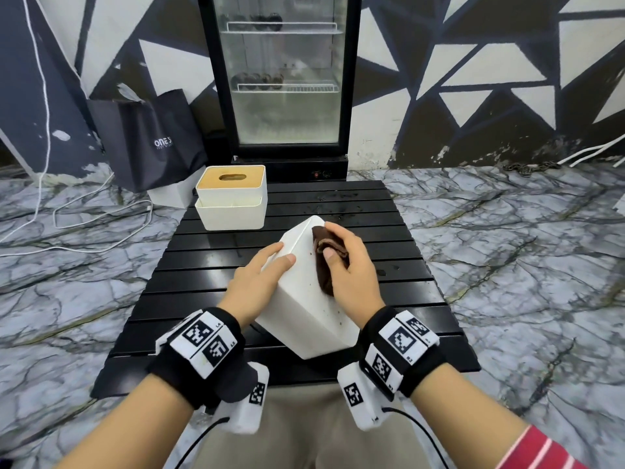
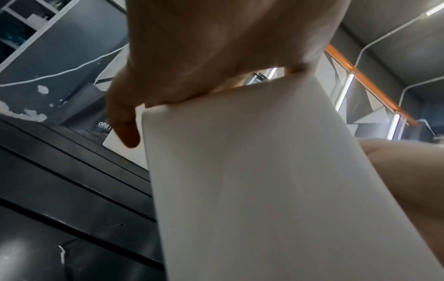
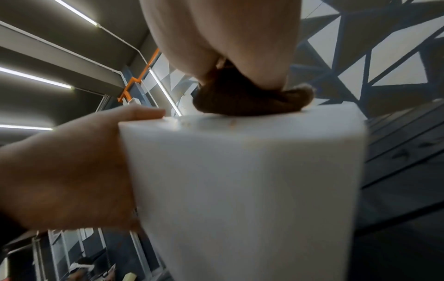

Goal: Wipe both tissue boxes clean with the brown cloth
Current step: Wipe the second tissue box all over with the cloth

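Marble-look floor (image 1: pixel 507 248) fills both sides of the head view, patterned wall behind, glass-door fridge (image 1: pixel 280 79) top centre, dark bag (image 1: pixel 148 137) upper left beside it. Black slatted counter (image 1: pixel 389 231) runs down the middle of the frame. Near tissue box (image 1: pixel 304 309), white, held tilted over the counter at frame centre with its plain bottom face up, small dark specks on it. Far tissue box (image 1: pixel 231 201), white with a wood-tone slotted lid, sits upright on the counter's upper left corner, well apart from the hands. Left hand (image 1: pixel 253 282) grips the near tissue box from its left side, fingers laid over the upper edge, thumb side hidden; left wrist view shows the fingers (image 2: pixel 125 123) hooked over the box edge. Right hand (image 1: pixel 351 269) pinches the bunched brown cloth (image 1: pixel 329 252) between thumb and fingers, pressing it on the box's upturned face toward the right edge; right wrist view shows the cloth touching the box top
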{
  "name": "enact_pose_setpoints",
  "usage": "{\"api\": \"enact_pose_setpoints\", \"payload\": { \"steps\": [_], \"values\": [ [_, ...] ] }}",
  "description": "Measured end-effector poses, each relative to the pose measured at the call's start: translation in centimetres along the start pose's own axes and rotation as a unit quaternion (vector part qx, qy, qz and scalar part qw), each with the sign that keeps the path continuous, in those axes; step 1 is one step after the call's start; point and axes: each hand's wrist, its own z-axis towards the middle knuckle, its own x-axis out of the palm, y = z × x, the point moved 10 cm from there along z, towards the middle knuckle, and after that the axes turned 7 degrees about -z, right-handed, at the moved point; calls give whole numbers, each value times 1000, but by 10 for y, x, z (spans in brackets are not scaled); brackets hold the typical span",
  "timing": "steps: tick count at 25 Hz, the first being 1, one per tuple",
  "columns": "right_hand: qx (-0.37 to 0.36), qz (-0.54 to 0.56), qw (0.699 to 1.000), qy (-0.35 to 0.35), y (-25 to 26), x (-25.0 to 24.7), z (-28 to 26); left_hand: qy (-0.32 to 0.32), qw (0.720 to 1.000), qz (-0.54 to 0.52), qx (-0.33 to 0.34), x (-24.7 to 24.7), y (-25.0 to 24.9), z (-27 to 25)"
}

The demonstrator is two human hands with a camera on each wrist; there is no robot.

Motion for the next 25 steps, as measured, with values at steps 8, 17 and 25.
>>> {"api": "enact_pose_setpoints", "payload": {
  "steps": [8, 17, 25],
  "values": [
    [-60, -79, 995, 17, -3, 21, -26, 26, 997, 25, 70, 3, -6, -3],
    [-87, -97, 991, 43, 14, 33, -24, 27, 993, 34, 112, 5, -13, 2],
    [-100, -90, 991, 29, 27, 35, -32, 35, 991, 36, 127, 11, -16, -3]
  ]
}}
